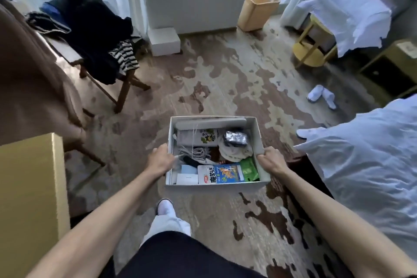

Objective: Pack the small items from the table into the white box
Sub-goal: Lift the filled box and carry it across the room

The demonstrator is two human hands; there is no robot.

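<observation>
Centre frame, the open white cardboard box [216, 184] — already full of packets and cables — hangs above the carpet, left hand [160, 158] and right hand [272, 157] clamped on its side walls. Packing looks done; next, level carrying and setting down.

I see a chair [106, 70] heaped with dark clothes; well right of it, a wastebasket [257, 10], slippers [321, 97] and a bed [370, 153].
</observation>
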